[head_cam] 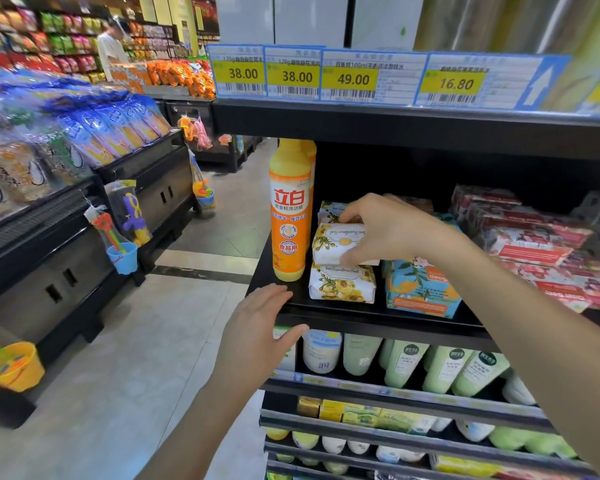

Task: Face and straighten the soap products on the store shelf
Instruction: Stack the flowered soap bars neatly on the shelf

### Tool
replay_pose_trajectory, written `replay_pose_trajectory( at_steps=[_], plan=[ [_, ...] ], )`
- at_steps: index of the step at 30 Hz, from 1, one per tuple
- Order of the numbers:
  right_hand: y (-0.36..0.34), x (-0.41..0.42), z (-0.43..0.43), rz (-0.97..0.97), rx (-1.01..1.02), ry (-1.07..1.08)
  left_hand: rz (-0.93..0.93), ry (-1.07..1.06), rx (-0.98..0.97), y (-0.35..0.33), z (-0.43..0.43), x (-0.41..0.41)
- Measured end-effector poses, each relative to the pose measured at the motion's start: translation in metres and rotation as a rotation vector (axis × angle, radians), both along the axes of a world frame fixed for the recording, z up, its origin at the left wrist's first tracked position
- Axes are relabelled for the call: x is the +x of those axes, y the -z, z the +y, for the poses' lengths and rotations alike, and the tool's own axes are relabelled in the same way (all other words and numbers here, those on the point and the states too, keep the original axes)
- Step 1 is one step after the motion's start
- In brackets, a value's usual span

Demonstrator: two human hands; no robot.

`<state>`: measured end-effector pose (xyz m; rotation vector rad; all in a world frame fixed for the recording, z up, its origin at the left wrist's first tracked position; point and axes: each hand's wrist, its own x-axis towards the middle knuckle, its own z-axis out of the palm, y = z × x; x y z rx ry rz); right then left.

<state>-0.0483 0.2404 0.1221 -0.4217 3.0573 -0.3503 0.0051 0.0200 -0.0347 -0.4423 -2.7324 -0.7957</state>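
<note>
Soap fills the left end of a black metal shelf (378, 323), just right of a tall orange plastic detergent bottle (290, 216) standing upright at the shelf's corner. The right hand (388, 230) reaches in from the right and grips a white paper-wrapped soap bar printed with yellow flowers (333, 244), fingers curled over its far edge and thumb against its near edge. This top bar lies slightly askew on a second white flowered soap bar (342, 284), which faces forward at the shelf's front. A third bar in the same wrapper (329, 209) shows behind them, partly hidden by the fingers. Just beside the stack, a blue carton with orange fruit print (420, 289) sits at the front, and pink-red wrapped packs (523, 237) lie in rows further right. The left hand (257, 334) is spread flat, fingers straight, holding nothing, at the shelf's front left corner; whether it touches the edge I cannot tell. Yellow price tags (354, 79) line the shelf above
</note>
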Motion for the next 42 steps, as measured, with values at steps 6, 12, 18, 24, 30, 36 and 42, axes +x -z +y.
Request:
replay_pose_trajectory(
  at_steps=[6,12,18,24,30,36,42],
  plan=[
    [0.008,-0.017,-0.006,0.025,0.117,0.031,0.074,-0.052,-0.11,0.018,0.002,-0.008],
    [0.02,-0.02,-0.008,0.102,0.249,0.053,0.116,-0.045,-0.118,0.026,0.0,-0.011],
    [0.03,-0.014,-0.005,0.225,0.327,0.094,0.16,-0.04,-0.115,0.031,0.0,-0.013],
    [0.005,0.017,0.033,0.284,-0.012,0.175,0.175,-0.027,-0.085,0.033,0.0,-0.014],
    [-0.001,0.029,0.088,0.136,-0.162,0.346,0.22,-0.016,-0.066,0.035,0.0,-0.015],
    [0.01,0.025,0.105,0.006,-0.212,0.41,0.224,0.002,-0.059,0.033,-0.001,-0.015],
    [0.016,0.025,0.1,0.085,-0.252,0.435,0.186,-0.009,-0.051,0.028,0.0,-0.012]
  ],
)
